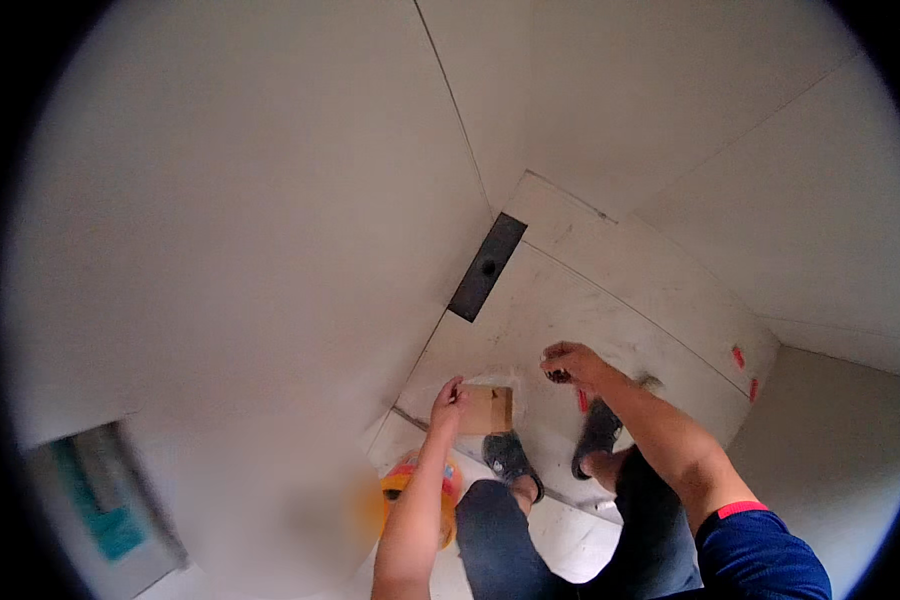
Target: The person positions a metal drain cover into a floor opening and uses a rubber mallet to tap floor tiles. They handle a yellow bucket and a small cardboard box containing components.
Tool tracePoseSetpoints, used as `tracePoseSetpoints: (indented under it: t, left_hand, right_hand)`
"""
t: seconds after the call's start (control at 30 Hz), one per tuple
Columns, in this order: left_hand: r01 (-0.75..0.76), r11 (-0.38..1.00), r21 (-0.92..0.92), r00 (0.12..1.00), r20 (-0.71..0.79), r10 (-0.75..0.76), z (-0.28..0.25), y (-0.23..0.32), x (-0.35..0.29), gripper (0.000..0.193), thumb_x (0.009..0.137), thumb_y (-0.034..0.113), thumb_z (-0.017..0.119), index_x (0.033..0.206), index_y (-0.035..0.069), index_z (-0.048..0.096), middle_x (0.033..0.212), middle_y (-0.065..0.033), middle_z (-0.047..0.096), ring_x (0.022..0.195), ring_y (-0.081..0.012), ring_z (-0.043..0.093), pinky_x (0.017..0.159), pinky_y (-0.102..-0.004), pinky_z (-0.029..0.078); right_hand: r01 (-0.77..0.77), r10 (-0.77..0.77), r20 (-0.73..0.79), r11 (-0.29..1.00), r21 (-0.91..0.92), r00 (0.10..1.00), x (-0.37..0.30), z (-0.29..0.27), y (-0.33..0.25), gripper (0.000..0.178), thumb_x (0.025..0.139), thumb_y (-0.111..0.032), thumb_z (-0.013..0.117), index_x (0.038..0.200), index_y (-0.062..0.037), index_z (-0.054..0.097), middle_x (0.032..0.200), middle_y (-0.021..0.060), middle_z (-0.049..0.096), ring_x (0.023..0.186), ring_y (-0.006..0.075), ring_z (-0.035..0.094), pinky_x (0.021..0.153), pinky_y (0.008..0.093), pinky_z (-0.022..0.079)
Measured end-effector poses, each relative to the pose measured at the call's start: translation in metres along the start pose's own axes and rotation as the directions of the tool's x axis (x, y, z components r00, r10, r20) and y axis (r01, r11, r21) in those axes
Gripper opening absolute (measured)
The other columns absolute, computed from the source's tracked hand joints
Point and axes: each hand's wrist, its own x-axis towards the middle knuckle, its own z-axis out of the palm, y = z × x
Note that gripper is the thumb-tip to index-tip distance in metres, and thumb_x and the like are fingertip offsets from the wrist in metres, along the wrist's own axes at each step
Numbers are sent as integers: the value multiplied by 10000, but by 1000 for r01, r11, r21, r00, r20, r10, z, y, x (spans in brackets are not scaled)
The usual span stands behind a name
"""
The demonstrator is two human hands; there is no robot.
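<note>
My left hand (450, 398) has its fingers curled together beside the left edge of a tan, box-like piece (486, 410). Something small and dark shows at its fingertips, too small to name; whether the hand also touches the tan piece, I cannot tell. Farther right, my right hand (572, 361) is closed round a small dark object (558, 376), mostly covered by the fingers. It hangs above the pale floor, in front of my right shoe.
A dark rectangular plate (487, 268) with a round hole lies along the wall's foot. Beside my left forearm stands a yellow-orange container (448, 510). My dark shoes (513, 463) are close to the tan piece. Red pieces (738, 356) lie at right. Pale walls slope in around.
</note>
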Motion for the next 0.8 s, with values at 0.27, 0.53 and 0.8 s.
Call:
tracePoseSetpoints:
  t: [0.27,0.53,0.8]
  left_hand:
    - [-263,920,290,934,317,167,32,-40,146,418,935,288,616,1280,58,563,1174,-76,592,1052,-191,576,904,-326,466]
    - [528,593,-608,757,654,-3,96,-14,157,595,932,587,510,1258,91,538,1243,-84,568,1200,-248,530,990,-424,444]
    - [383,389,-838,833,495,247,96,-45,146,401,1008,394,459,1209,64,565,1244,-80,576,1201,-234,528,1031,-382,414]
  right_hand:
    - [110,-50,200,946,-305,978,149,-17,-6,450,647,-43,689,1090,-2,620,1009,89,604,920,205,578,742,310,474]
    - [354,-189,374,823,-445,908,122,17,-8,497,690,-73,644,1178,-5,579,1136,135,573,1039,255,564,907,363,467]
    - [616,-443,503,154,-773,742,101,72,14,573,667,-123,661,1208,-15,508,1198,220,517,1181,369,474,1010,420,410]
